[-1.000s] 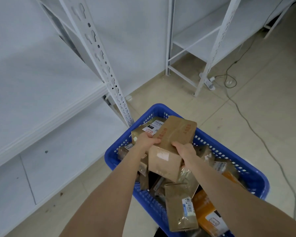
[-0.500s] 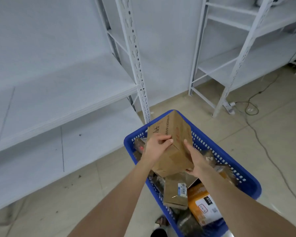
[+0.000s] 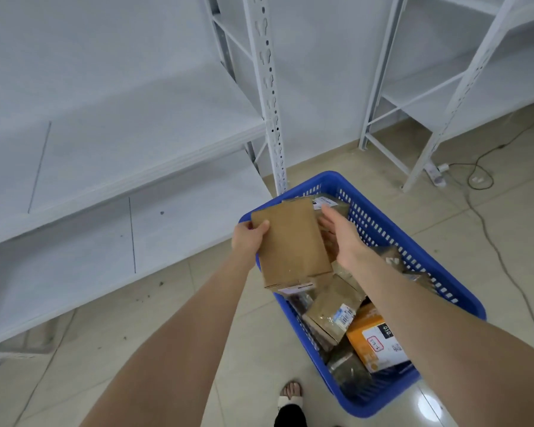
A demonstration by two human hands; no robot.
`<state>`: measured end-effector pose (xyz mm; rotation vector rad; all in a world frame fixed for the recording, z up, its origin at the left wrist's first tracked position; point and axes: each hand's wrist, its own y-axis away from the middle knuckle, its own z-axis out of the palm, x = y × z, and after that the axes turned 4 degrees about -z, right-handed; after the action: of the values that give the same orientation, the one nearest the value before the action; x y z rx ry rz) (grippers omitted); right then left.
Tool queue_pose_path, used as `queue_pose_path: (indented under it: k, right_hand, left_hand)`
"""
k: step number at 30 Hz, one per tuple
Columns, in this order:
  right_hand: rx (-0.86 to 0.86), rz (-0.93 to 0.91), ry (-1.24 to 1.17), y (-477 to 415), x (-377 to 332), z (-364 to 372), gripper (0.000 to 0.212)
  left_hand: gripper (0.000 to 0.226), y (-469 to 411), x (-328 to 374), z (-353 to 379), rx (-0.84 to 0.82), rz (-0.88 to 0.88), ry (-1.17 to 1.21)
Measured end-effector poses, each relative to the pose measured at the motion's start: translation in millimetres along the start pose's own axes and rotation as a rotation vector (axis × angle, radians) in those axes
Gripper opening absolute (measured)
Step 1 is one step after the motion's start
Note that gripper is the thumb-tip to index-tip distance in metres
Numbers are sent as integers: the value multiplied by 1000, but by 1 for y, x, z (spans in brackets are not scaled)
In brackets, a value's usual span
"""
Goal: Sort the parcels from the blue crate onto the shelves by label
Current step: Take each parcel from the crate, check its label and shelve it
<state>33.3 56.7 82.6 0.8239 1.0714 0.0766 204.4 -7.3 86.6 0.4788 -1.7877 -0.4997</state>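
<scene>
A brown cardboard parcel [image 3: 290,245] is held above the near-left corner of the blue crate [image 3: 379,223], its plain face turned up. My left hand [image 3: 248,238] grips its left edge, thumb on top. My right hand [image 3: 341,238] is at its right side with the fingers spread and mostly straight, touching the parcel's edge. The crate stands on the floor and holds several more parcels, among them a brown bag with a barcode label [image 3: 333,309] and an orange box [image 3: 373,337]. White shelves [image 3: 114,143] stand to the left.
A white slotted shelf post [image 3: 270,97] rises just behind the crate. A second white rack [image 3: 444,97] stands at the back right, with a power strip [image 3: 435,174] and cable [image 3: 503,257] on the tiled floor. My sandalled foot [image 3: 290,396] is beside the crate.
The parcel has been lifted out of the crate and turned so its plain face is up. It has moved left. My right hand has loosened from gripping it. The view has tilted up.
</scene>
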Motion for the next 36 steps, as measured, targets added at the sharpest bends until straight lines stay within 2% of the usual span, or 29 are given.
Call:
queue_pose_path:
  k: [2,5,7,10,12,15,17,21,24,26,29,32,34,36]
  right_hand:
    - [-56,24,21,-4,-7,9,56]
    - [-82,0,100,-10,-13,18,34]
    - [-97,-38,207,-19,-10,21,42]
    - [-47,-46,188,-33,-5,25,62]
    - [72,-55,145,-42,-6,28,60]
    - [201,-38,98,-53,-9,27,48]
    - [184,17,80,-54,-5,22,43]
    - [122,62,84,-56,3,13,46]
    - [145,40,21,-58,5,9,44]
    - [184,53,-82,-56,9,6,40]
    - [191,136,-201,-45,26,1,26]
    - [129,309,-105,-31,59,-1,17]
    - [134,361,25,-29,71,-3,25]
    - [177,319,67,-32,68,-7,35]
  left_hand:
    - [40,-10,0,-2,58,-90,70]
    - [38,-23,6,-5,23,-165,185]
    - [37,-28,10,-5,-62,-185,203]
    - [35,-28,15,-3,-182,-162,207]
    - [37,-30,16,-2,-265,-161,222]
    - [56,-34,7,1,-369,-167,218]
    - [65,-34,-1,3,-394,-209,172]
    - [53,-33,1,12,-413,-234,154]
    - [60,-34,17,22,-385,-134,66]
    - [59,-35,32,30,-387,36,-93]
    - [54,-33,52,46,-366,410,-541]
    - [45,-25,41,68,-395,745,-972]
    - [43,-21,21,78,-415,762,-1135]
    - [40,-24,0,78,-388,727,-1064]
